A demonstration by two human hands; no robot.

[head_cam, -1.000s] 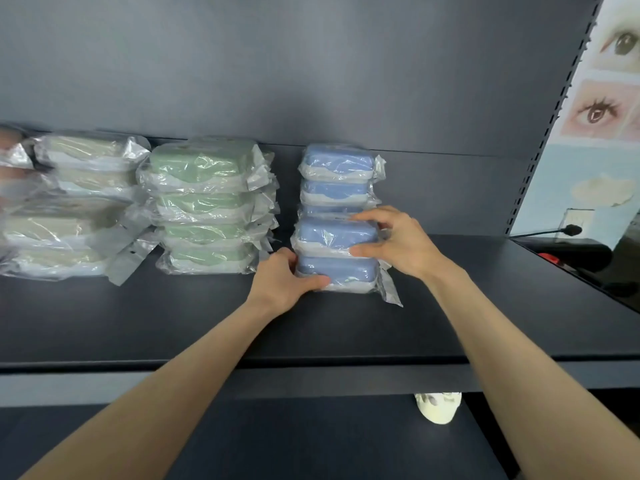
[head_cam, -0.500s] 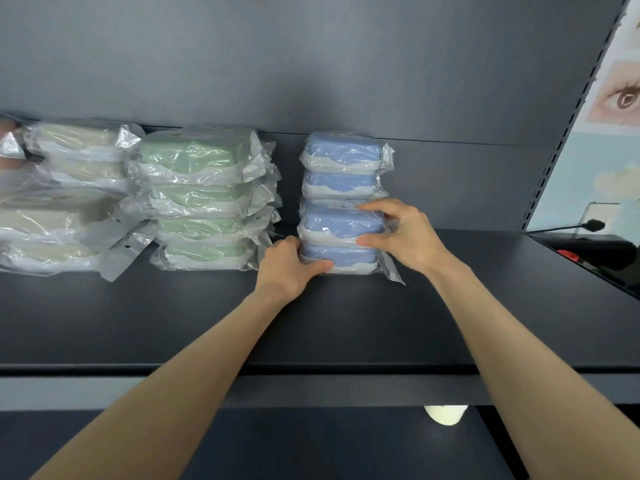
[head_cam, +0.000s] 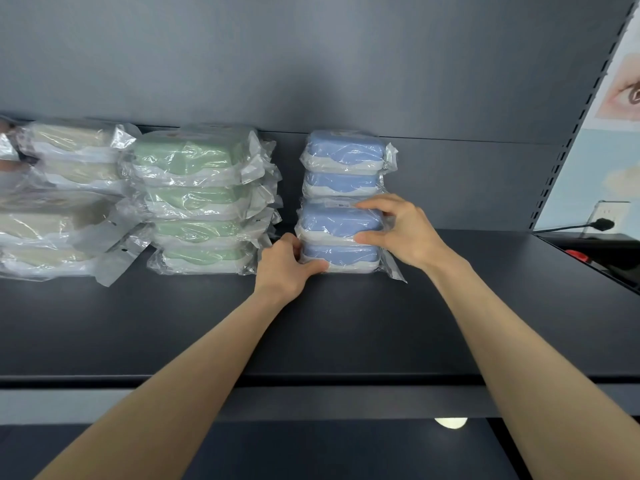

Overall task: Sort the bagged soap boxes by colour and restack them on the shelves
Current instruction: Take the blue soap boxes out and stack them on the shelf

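A stack of several blue soap boxes in clear bags stands at the back of the dark shelf. My left hand grips the left end of the bottom blue box. My right hand holds the right end of the blue box above it, fingers over its top and thumb below. A stack of green boxes stands just to the left. Cream boxes are piled at the far left.
The shelf's back panel rises behind the stacks. A slotted upright bounds the shelf on the right, with a black cable plug and a red item beyond. A lower shelf lies beneath. A pale object peeks under the shelf edge.
Both hands have pushed the two lower blue boxes back towards the panel, in line under the upper blue boxes. The camera has tilted slightly.
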